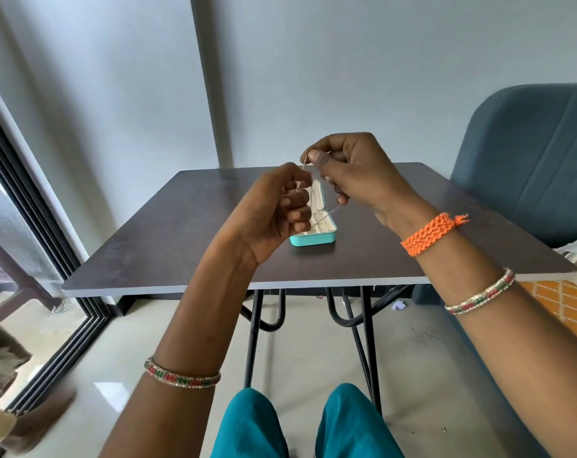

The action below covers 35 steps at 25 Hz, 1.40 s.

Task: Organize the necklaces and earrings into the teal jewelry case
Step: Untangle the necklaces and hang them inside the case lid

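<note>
We've got the thin necklace [326,213] pinched taut between left hand [273,206] and right hand [349,170] fingers above the open teal case [313,239], probably so it doesn't tangle.

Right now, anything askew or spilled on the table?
Nothing stands out. The teal case sits open and flat on the table; both hands, left hand and right hand, pinch a thin chain above it.

So the case [313,239] is bright teal outside with a cream lining, sitting on a dark brown table [168,233]. Right of the table there's a blue-grey chair [524,160]. Orange braided band [429,233] on one wrist, bangles [182,378] in a red, green and white pattern, teal trousers [250,424] below.
</note>
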Available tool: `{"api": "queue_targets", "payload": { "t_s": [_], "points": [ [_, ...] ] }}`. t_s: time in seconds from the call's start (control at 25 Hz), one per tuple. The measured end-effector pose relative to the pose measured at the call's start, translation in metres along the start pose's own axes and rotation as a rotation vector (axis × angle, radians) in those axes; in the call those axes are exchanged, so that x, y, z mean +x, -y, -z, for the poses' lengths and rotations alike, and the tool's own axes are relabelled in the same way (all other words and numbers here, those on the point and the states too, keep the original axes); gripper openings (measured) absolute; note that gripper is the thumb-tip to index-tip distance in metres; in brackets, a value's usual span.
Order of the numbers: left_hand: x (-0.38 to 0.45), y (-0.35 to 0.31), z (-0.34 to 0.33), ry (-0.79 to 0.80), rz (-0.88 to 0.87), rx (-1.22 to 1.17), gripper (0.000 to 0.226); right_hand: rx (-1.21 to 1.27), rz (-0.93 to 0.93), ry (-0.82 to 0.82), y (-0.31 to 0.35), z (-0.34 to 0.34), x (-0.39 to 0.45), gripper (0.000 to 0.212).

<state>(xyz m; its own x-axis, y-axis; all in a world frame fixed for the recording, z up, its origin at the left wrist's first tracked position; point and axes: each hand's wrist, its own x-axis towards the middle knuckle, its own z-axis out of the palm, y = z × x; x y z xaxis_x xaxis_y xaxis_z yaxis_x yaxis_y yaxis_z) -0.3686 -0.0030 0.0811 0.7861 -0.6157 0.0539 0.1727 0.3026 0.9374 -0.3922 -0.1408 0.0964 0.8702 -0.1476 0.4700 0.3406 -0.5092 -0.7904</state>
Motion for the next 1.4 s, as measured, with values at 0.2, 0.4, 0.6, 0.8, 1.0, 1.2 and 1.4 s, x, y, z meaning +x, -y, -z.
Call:
{"api": "queue_targets", "payload": {
  "t_s": [0.2,0.4,0.6,0.8,1.0,1.2,1.4],
  "points": [
    [0.003,-0.001,0.008,-0.131,0.000,-0.344,0.025,-0.035,-0.053,-0.189,-0.011,-0.004,-0.001,0.022],
    [0.002,0.000,0.010,-0.223,-0.103,-0.766,0.022,0.619,-0.479,0.112,-0.007,-0.003,-0.010,0.036],
    [0.000,0.001,0.014,-0.168,-0.274,-0.816,0.015,0.495,-0.262,0.273,-0.005,-0.008,-0.024,0.012],
    [-0.003,0.006,0.018,-0.048,-0.277,-0.458,0.026,-0.178,-0.072,0.336,0.012,-0.012,-0.033,0.010],
    [-0.006,0.010,0.012,-0.080,-0.358,0.062,0.024,-0.506,0.066,0.251,0.031,-0.004,-0.037,0.022],
    [-0.009,0.006,0.013,-0.059,-0.303,0.165,0.029,-0.255,0.000,0.134,0.030,0.001,-0.039,0.011],
    [-0.011,0.010,0.022,0.028,-0.251,-0.168,0.017,0.045,-0.045,0.194,0.026,-0.003,-0.040,0.007]
  ]
}}
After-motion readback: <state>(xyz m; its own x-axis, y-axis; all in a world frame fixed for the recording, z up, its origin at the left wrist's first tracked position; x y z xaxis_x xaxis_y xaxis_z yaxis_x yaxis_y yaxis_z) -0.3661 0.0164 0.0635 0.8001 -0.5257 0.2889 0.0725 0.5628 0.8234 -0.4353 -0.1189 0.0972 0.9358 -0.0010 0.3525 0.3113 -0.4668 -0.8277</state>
